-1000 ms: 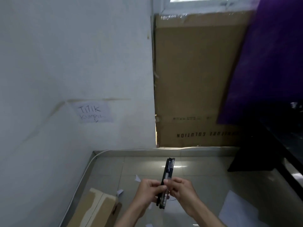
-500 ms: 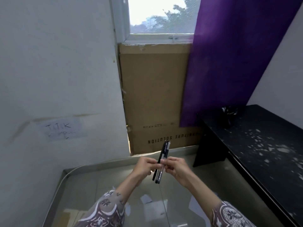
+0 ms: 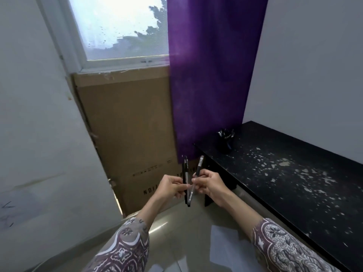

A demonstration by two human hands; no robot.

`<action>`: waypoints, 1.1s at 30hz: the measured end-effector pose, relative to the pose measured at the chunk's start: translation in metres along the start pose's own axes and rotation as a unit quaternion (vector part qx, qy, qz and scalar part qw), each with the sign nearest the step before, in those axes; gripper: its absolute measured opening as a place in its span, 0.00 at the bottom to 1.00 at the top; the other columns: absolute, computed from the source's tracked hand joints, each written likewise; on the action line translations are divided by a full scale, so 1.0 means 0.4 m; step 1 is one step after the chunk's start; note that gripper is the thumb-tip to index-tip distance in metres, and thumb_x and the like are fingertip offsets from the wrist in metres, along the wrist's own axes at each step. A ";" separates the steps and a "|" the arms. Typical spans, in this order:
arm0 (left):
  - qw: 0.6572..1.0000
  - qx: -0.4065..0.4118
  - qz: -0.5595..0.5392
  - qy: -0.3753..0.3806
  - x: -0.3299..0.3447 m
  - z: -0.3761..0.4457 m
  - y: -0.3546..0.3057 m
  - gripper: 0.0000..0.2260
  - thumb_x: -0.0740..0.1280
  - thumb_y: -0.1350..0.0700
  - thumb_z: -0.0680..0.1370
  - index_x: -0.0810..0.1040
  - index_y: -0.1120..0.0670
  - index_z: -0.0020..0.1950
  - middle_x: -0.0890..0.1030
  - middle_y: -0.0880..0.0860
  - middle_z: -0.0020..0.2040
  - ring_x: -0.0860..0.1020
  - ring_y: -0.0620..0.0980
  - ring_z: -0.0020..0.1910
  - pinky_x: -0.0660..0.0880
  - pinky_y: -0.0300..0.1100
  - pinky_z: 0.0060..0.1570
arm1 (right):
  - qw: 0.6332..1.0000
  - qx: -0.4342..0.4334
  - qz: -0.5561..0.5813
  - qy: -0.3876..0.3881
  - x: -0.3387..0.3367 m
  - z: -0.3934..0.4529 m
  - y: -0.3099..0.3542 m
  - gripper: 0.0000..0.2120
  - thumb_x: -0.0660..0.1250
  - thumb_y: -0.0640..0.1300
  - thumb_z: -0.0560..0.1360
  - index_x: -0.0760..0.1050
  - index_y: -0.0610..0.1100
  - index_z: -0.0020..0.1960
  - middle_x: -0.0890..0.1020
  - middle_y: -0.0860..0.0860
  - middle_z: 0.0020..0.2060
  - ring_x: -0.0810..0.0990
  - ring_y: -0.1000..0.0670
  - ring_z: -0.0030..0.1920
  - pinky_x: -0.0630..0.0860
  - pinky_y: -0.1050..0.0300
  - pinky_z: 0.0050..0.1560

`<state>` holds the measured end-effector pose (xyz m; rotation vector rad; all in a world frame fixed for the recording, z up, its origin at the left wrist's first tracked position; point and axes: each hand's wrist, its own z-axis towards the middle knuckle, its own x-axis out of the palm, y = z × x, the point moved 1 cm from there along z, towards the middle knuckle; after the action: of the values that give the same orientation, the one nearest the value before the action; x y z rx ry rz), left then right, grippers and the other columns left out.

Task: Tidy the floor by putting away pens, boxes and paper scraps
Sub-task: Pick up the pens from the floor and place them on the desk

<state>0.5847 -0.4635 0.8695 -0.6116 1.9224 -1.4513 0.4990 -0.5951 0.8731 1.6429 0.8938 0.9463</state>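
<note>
Black pens, two of them together, pinched upright in the fingers of the left hand. A third pen, tilted with its cap up and to the right, gripped by the curled fingers of the right hand, its lower end crossing the pair. All held in the air in front of the brown cardboard box leaning on the wall under the window. Near the left end of the black, paint-flecked surface; purple curtain behind. White paper sheets on the tiled floor below, between patterned sleeves.
</note>
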 end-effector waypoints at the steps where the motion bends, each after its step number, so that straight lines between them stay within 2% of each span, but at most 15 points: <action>1: 1.000 0.001 -0.002 -0.003 0.012 0.042 -0.012 0.12 0.73 0.64 0.69 0.77 0.57 0.27 0.75 0.51 0.22 0.70 0.44 0.21 0.65 0.35 0.22 | 1.000 -0.010 0.002 -0.012 -0.029 0.027 0.012 0.08 0.67 0.29 0.70 0.72 0.39 0.44 0.76 0.47 0.31 0.75 0.52 0.29 0.68 0.61 0.28; 3: 1.000 0.003 0.003 -0.009 0.032 0.108 -0.037 0.13 0.72 0.65 0.71 0.74 0.59 0.28 0.74 0.53 0.23 0.68 0.43 0.18 0.64 0.33 0.20 | 0.999 -0.026 -0.001 -0.031 -0.075 0.073 0.034 0.11 0.66 0.27 0.69 0.69 0.40 0.44 0.76 0.46 0.30 0.74 0.51 0.29 0.68 0.60 0.28; 7: 1.000 0.026 0.014 -0.007 0.097 0.271 -0.099 0.04 0.69 0.66 0.73 0.75 0.65 0.39 0.73 0.56 0.27 0.67 0.40 0.15 0.62 0.30 0.18 | 0.997 -0.046 -0.023 -0.057 -0.198 0.204 0.092 0.13 0.65 0.27 0.70 0.67 0.41 0.44 0.77 0.45 0.31 0.75 0.51 0.29 0.69 0.62 0.27; 13: 0.997 0.056 0.052 -0.012 0.199 0.569 -0.180 0.07 0.70 0.65 0.72 0.75 0.61 0.35 0.75 0.51 0.24 0.68 0.40 0.16 0.65 0.31 0.19 | 0.995 -0.060 -0.046 -0.065 -0.399 0.436 0.196 0.04 0.63 0.33 0.75 0.70 0.40 0.43 0.78 0.41 0.34 0.77 0.50 0.28 0.73 0.61 0.27; 16: 0.994 0.072 0.072 -0.032 0.247 0.696 -0.215 0.11 0.70 0.66 0.72 0.74 0.58 0.31 0.76 0.50 0.23 0.68 0.40 0.16 0.65 0.32 0.19 | 0.991 -0.076 -0.057 -0.098 -0.497 0.536 0.227 0.04 0.64 0.33 0.75 0.72 0.39 0.43 0.78 0.42 0.33 0.78 0.51 0.29 0.77 0.60 0.31; 19: 0.992 0.075 0.074 -0.066 0.292 0.829 -0.239 0.08 0.70 0.67 0.72 0.77 0.57 0.35 0.78 0.52 0.27 0.70 0.40 0.18 0.69 0.33 0.22 | 0.983 -0.096 -0.075 -0.140 -0.598 0.643 0.249 0.04 0.66 0.33 0.74 0.73 0.40 0.42 0.78 0.44 0.33 0.79 0.50 0.31 0.79 0.58 0.36; 21: 0.990 0.074 0.078 -0.091 0.309 0.899 -0.249 0.07 0.70 0.67 0.72 0.78 0.57 0.37 0.79 0.53 0.29 0.73 0.45 0.22 0.73 0.38 0.27 | 0.975 -0.108 -0.083 -0.176 -0.644 0.697 0.256 0.06 0.65 0.33 0.74 0.72 0.42 0.43 0.78 0.45 0.35 0.79 0.49 0.34 0.81 0.53 0.42; 24: 0.987 0.073 0.091 -0.109 0.336 0.995 -0.255 0.05 0.69 0.66 0.73 0.78 0.59 0.39 0.80 0.54 0.31 0.76 0.50 0.27 0.76 0.42 0.32 | 0.956 -0.133 -0.157 -0.210 -0.696 0.773 0.254 0.07 0.64 0.35 0.75 0.71 0.46 0.43 0.78 0.47 0.36 0.80 0.48 0.38 0.80 0.51 0.48; 28: 0.984 0.060 0.114 -0.122 0.372 1.095 -0.250 0.02 0.68 0.67 0.73 0.79 0.62 0.41 0.80 0.56 0.34 0.74 0.45 0.25 0.74 0.35 0.28 | 0.922 -0.171 -0.289 -0.191 -0.731 0.847 0.236 0.02 0.64 0.37 0.75 0.73 0.42 0.46 0.79 0.50 0.37 0.79 0.54 0.39 0.75 0.67 0.42; 30: 0.982 0.054 0.127 -0.127 0.390 1.136 -0.235 0.01 0.68 0.67 0.73 0.79 0.64 0.41 0.80 0.57 0.35 0.74 0.45 0.26 0.75 0.35 0.28 | 0.906 -0.183 -0.342 -0.167 -0.741 0.885 0.218 0.01 0.65 0.37 0.75 0.75 0.40 0.46 0.79 0.50 0.37 0.78 0.58 0.37 0.74 0.72 0.38; 33: 0.982 0.042 0.144 -0.113 0.415 1.174 -0.212 0.03 0.67 0.67 0.73 0.79 0.63 0.39 0.80 0.54 0.34 0.75 0.45 0.28 0.76 0.38 0.31 | 0.890 -0.181 -0.396 -0.134 -0.749 0.936 0.187 0.00 0.67 0.38 0.74 0.76 0.42 0.45 0.81 0.48 0.39 0.79 0.54 0.40 0.77 0.65 0.41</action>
<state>0.8126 -0.9127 0.8304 -0.4202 1.6838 -1.2177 0.7180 -1.0252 0.8236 0.9122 0.9966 0.2737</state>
